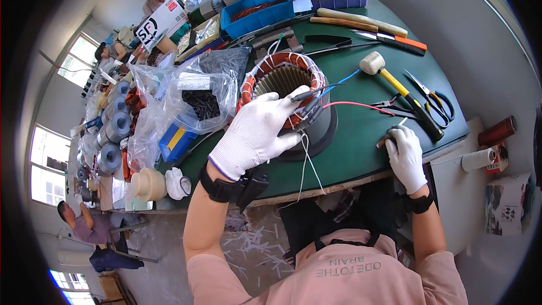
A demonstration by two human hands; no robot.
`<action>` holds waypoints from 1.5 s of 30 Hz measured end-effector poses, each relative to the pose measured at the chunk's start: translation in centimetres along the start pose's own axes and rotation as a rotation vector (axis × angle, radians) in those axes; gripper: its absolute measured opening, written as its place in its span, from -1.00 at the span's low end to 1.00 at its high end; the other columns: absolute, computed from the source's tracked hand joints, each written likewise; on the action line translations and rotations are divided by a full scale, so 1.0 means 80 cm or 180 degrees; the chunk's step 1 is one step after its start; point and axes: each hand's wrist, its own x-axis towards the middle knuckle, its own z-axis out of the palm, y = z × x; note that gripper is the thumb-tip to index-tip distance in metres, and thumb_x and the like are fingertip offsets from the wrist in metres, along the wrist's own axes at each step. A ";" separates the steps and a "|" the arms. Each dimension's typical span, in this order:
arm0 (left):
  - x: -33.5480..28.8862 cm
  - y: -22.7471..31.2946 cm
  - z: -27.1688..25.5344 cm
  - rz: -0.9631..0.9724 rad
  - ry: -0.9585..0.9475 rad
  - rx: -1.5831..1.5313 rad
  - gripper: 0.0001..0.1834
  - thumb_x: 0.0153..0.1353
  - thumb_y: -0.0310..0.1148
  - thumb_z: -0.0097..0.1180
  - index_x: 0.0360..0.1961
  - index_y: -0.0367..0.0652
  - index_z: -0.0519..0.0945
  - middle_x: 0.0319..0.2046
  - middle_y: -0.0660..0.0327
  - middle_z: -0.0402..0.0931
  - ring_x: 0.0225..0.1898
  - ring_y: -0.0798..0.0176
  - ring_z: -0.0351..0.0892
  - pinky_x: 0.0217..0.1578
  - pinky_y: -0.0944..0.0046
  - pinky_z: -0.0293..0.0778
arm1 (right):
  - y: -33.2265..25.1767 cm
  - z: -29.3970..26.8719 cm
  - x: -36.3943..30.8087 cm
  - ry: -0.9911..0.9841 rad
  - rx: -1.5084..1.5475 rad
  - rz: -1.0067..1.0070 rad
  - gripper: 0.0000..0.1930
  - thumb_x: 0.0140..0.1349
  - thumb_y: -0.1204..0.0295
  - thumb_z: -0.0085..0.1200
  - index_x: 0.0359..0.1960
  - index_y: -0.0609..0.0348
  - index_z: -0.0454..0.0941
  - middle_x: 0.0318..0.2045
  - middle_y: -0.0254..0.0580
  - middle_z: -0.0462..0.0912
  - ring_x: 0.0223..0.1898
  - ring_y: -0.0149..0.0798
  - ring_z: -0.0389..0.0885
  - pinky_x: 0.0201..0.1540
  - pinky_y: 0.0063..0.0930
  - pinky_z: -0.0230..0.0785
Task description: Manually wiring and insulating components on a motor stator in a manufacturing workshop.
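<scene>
In the head view, the gloved left hand point(261, 130), its grip spread with thumb and fingers parted, lies against the copper-wound stator point(278, 82) on the green bench point(353, 158), while the right hand point(405, 155), near right, has its grip closed round a small brown object point(382, 142).

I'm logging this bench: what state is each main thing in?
Left hand: gloved, fingers spread, on the stator.
Right hand: gloved, curled around a small brown object.
Stator: bore upward, windings laced.
White cord: hanging over the bench edge.
Mallet: lying down.
Scissors: lying down; blade opening unclear.
Clear bag: open, black pieces inside.
Blue bin: uncovered, holding reddish-brown material.
</scene>
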 end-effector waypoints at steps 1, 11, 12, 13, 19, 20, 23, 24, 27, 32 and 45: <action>0.000 -0.002 0.001 0.0104 0.0060 0.0027 -0.19 -0.10 -0.36 0.36 0.26 -0.15 0.36 -0.11 -0.08 0.52 -0.05 -0.14 0.51 0.01 0.06 0.45 | -0.007 -0.001 0.004 0.0277 -0.0017 0.0085 -0.85 0.14 0.51 0.11 -0.25 0.28 0.53 -0.15 0.04 0.57 -0.06 0.08 0.50 0.01 -0.14 0.34; -0.064 0.023 0.048 0.0485 0.2042 0.0778 0.13 -0.09 -0.15 0.41 0.40 -0.32 -0.02 0.29 -0.31 0.12 0.36 -0.34 0.09 0.31 -0.22 0.02 | -0.231 -0.053 0.110 0.0578 0.2055 -0.1833 -0.49 0.05 0.75 -0.04 0.13 0.35 0.38 -0.01 0.20 0.49 0.01 0.14 0.52 0.07 -0.28 0.40; -0.080 0.040 0.067 0.0495 0.2243 0.0593 0.09 -0.05 -0.20 0.38 0.39 -0.31 -0.02 0.29 -0.35 0.10 0.37 -0.40 0.03 0.30 -0.24 0.01 | -0.246 -0.054 0.116 0.0331 0.2253 -0.2102 -0.43 0.01 0.79 -0.06 0.16 0.35 0.35 -0.06 0.15 0.52 -0.01 0.11 0.54 0.05 -0.28 0.41; -0.113 0.060 0.085 -0.0320 0.2201 -0.0135 0.03 -0.03 -0.23 0.36 0.37 -0.34 0.01 0.29 -0.37 0.10 0.37 -0.41 0.03 0.30 -0.25 0.00 | -0.252 -0.052 0.114 -0.0494 0.2384 -0.2250 -0.48 0.06 0.66 -0.01 0.15 0.32 0.34 -0.18 0.09 0.52 -0.14 0.09 0.56 -0.10 -0.27 0.45; -0.117 0.071 0.168 -0.1610 0.3156 -0.2086 -0.30 0.14 -0.44 0.19 0.28 -0.34 0.20 0.22 -0.08 0.26 0.27 -0.02 0.28 0.28 0.07 0.19 | -0.233 -0.067 0.062 -0.1408 0.3206 -0.1622 -0.77 0.17 0.69 -0.02 -0.12 0.32 0.50 -0.35 -0.05 0.57 -0.38 -0.13 0.62 -0.33 -0.37 0.48; -0.112 0.060 0.192 -0.1605 0.2673 -0.3579 -0.40 0.20 -0.43 0.14 0.24 -0.34 0.25 0.16 0.01 0.34 0.20 0.14 0.38 0.21 0.16 0.30 | -0.225 -0.074 0.044 -0.1741 0.3543 -0.1486 -0.82 0.20 0.67 -0.04 -0.17 0.33 0.51 -0.33 -0.04 0.59 -0.36 -0.17 0.63 -0.30 -0.37 0.49; -0.085 0.071 0.183 -0.1458 0.1548 -0.5790 -0.62 0.32 -0.42 0.03 0.14 -0.29 0.39 -0.16 0.11 0.53 -0.20 0.34 0.52 -0.14 0.39 0.45 | -0.179 -0.062 -0.014 -0.2101 0.4168 -0.0322 -0.87 0.23 0.65 -0.04 -0.21 0.34 0.52 -0.34 -0.07 0.58 -0.36 -0.25 0.58 -0.23 -0.43 0.46; -0.087 0.063 0.188 -0.1445 0.1446 -0.5906 -0.68 0.34 -0.40 0.00 0.08 -0.29 0.44 -0.28 0.16 0.56 -0.36 0.42 0.52 -0.29 0.47 0.45 | -0.152 -0.060 -0.034 -0.2309 0.4368 0.0796 -0.86 0.23 0.62 0.01 -0.19 0.35 0.53 -0.35 -0.08 0.56 -0.34 -0.23 0.56 -0.18 -0.46 0.44; -0.082 0.058 0.160 -0.1714 0.1676 -0.5834 -0.76 0.35 -0.38 0.03 -0.07 -0.32 0.53 -0.55 0.29 0.45 -0.63 0.55 0.20 -0.58 0.53 0.17 | -0.006 -0.062 -0.123 -0.2578 0.3093 0.1507 -0.87 0.23 0.55 0.00 -0.24 0.36 0.53 -0.37 -0.17 0.57 -0.38 -0.38 0.55 -0.27 -0.53 0.42; -0.084 0.045 0.139 -0.1760 0.1775 -0.5504 -0.76 0.38 -0.39 -0.01 -0.08 -0.36 0.54 -0.58 0.30 0.45 -0.65 0.56 0.18 -0.61 0.53 0.12 | 0.217 -0.079 -0.374 -0.5555 -0.1101 -0.0307 -0.81 0.09 0.47 -0.02 -0.30 0.23 0.59 -0.37 0.18 0.65 -0.28 0.11 0.65 -0.24 -0.18 0.52; -0.079 0.072 0.129 -0.2151 0.2250 -0.4827 -0.75 0.39 -0.38 -0.03 -0.03 -0.27 0.56 -0.51 0.33 0.53 -0.61 0.63 0.28 -0.61 0.59 0.17 | -0.161 0.013 0.026 -0.1309 0.3522 0.0860 -0.70 0.29 0.40 0.04 -0.05 0.39 0.50 -0.48 -0.28 0.61 -0.48 -0.36 0.52 -0.38 -0.44 0.41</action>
